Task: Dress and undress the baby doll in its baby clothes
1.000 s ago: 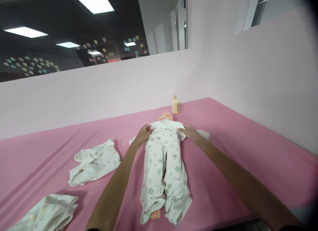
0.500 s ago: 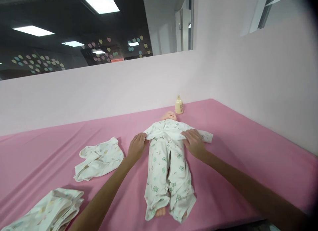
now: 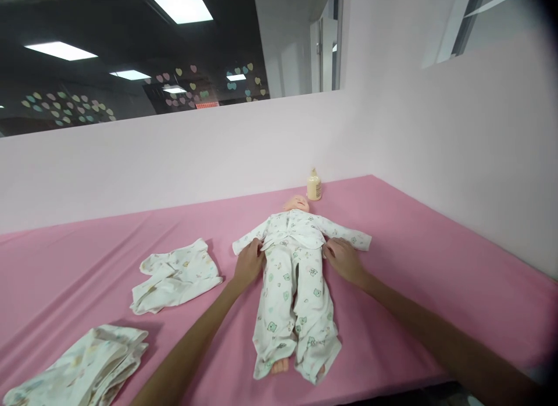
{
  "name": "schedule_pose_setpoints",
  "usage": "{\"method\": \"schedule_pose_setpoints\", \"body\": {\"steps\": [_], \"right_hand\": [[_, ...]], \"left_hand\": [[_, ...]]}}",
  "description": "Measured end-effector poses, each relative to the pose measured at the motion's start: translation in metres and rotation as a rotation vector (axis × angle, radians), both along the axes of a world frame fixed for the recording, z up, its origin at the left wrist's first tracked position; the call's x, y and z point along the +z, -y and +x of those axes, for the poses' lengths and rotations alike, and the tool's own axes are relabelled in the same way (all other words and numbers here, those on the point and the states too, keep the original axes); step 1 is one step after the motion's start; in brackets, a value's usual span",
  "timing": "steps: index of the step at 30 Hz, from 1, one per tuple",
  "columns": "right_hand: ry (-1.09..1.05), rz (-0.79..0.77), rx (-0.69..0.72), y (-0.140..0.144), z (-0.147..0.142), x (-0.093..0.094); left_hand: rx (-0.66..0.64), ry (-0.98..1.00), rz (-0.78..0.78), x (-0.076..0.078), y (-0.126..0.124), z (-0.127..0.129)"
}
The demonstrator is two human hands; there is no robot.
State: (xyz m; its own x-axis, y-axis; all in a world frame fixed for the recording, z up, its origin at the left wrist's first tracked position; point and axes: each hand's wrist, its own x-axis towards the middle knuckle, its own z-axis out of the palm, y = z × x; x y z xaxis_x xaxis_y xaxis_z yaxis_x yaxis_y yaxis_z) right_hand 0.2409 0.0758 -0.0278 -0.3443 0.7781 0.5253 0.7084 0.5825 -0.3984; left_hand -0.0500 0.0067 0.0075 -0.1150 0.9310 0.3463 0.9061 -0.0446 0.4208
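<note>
A baby doll [image 3: 297, 203] lies on its back on the pink table cover [image 3: 414, 243], dressed in a white printed shirt [image 3: 296, 228] and matching trousers [image 3: 294, 301]. My left hand [image 3: 248, 262] rests at the doll's waist on the left, fingers curled on the shirt's hem. On the other side of the waist my right hand [image 3: 343, 257] presses against the hem. One bare foot [image 3: 279, 366] sticks out of a trouser leg near the front edge.
A crumpled white garment [image 3: 176, 275] lies left of the doll. Folded printed cloth [image 3: 82, 368] sits at the front left corner. A small cream bottle [image 3: 314, 185] stands by the pale pink wall behind the doll's head. A wall also runs along the right side.
Both hands slid down from the doll's shoulders to its waist, drawing the shirt down. The shirt's sleeves now lie spread out to both sides.
</note>
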Motion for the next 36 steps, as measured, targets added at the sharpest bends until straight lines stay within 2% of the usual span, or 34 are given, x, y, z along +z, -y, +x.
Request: {"method": "schedule_pose_setpoints", "body": {"steps": [2,4,8,11,14,20,25,29,33,36], "right_hand": [[0.004,0.035,-0.038,-0.001,0.006,0.002],[-0.022,0.060,-0.081,-0.001,0.011,0.003],[-0.057,-0.015,0.000,0.001,0.014,0.001],[-0.003,-0.128,0.043,0.003,0.008,-0.002],[0.058,-0.158,0.043,0.005,0.004,0.001],[0.008,-0.103,0.070,0.015,0.005,0.005],[0.037,-0.063,0.067,0.019,-0.002,0.003],[-0.071,-0.039,0.028,0.019,0.004,0.012],[-0.198,0.025,-0.074,0.026,0.020,0.018],[-0.076,0.126,-0.028,0.039,0.024,0.011]], "left_hand": [[0.032,-0.181,-0.001,0.005,0.006,-0.005],[0.058,-0.258,-0.027,0.010,0.015,-0.009],[0.046,-0.072,-0.065,0.016,0.031,-0.007],[0.017,0.077,0.006,0.013,0.034,0.001],[-0.014,0.113,0.059,0.007,0.032,0.009],[-0.059,0.186,0.146,0.005,0.034,0.012],[0.032,0.305,0.094,0.009,0.033,0.021],[0.031,0.233,0.083,0.010,0.036,0.025],[0.038,0.261,0.138,0.013,0.042,0.024],[-0.008,0.238,0.223,0.009,0.043,0.024]]}}
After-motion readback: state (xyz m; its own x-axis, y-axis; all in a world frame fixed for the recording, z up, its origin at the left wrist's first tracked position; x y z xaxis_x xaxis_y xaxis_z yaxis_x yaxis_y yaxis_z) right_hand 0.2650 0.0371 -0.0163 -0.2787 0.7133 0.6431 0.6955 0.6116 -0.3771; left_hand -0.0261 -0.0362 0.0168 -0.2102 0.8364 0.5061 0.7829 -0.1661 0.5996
